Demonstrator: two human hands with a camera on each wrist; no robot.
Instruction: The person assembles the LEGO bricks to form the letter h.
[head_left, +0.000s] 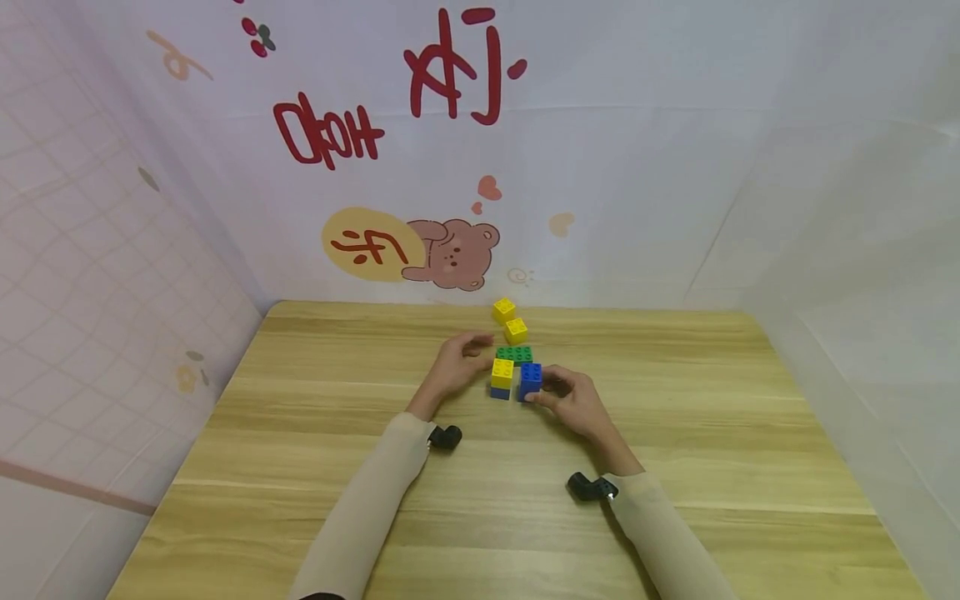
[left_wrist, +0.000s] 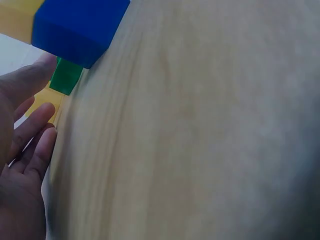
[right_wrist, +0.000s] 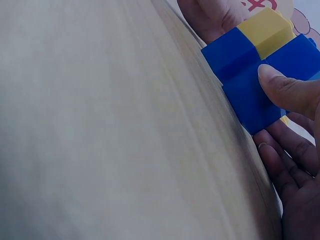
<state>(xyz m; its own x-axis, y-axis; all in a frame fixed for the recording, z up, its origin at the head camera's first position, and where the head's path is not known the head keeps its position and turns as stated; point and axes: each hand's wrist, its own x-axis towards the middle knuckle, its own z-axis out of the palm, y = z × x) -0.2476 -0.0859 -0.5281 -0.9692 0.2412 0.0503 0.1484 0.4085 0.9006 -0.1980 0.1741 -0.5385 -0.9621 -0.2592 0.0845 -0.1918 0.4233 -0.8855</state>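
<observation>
My right hand holds a stack of two blue bricks between thumb and fingers. In the right wrist view its thumb lies across the side of the blue stack. Just left of that stands a yellow brick on top of a blue brick. Behind these two stacks lies a green brick with studs up. My left hand is beside the green brick, fingers loosely bent and holding nothing; whether its thumb touches the green brick I cannot tell.
Two small yellow bricks, one nearer and one farther, lie behind the green brick close to the table's back edge. The wood-grain table meets a white printed curtain at the back, with curtains along both sides.
</observation>
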